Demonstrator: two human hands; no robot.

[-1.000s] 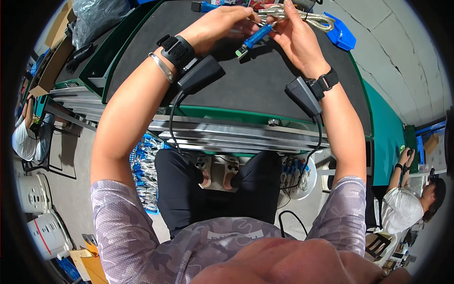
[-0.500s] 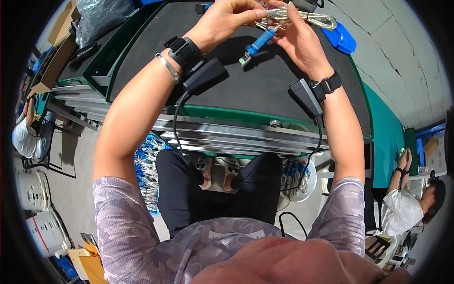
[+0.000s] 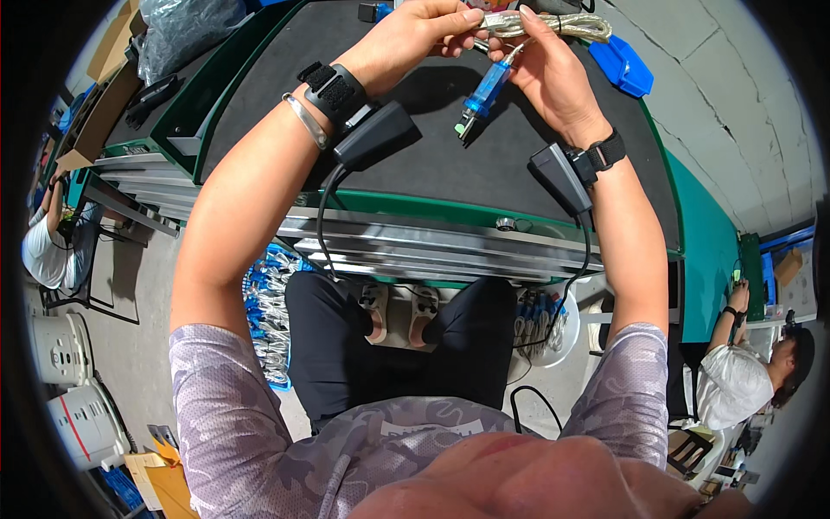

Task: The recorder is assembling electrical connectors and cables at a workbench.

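Black-topped desk (image 3: 285, 112), green-edged; blue tray (image 3: 624, 67) near far right corner. Above far edge: left hand (image 3: 413, 36) and right hand (image 3: 546, 73), fingers pinched on coiled clear cable (image 3: 545, 24); blue plug (image 3: 481, 93) dangles below.

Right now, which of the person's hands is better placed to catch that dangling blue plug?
Probably the right hand. The blue plug hangs just beside its palm and fingers, on a short lead from the coiled cable. The left hand is pinching the coil higher up, farther from the plug, so it seems busy holding.
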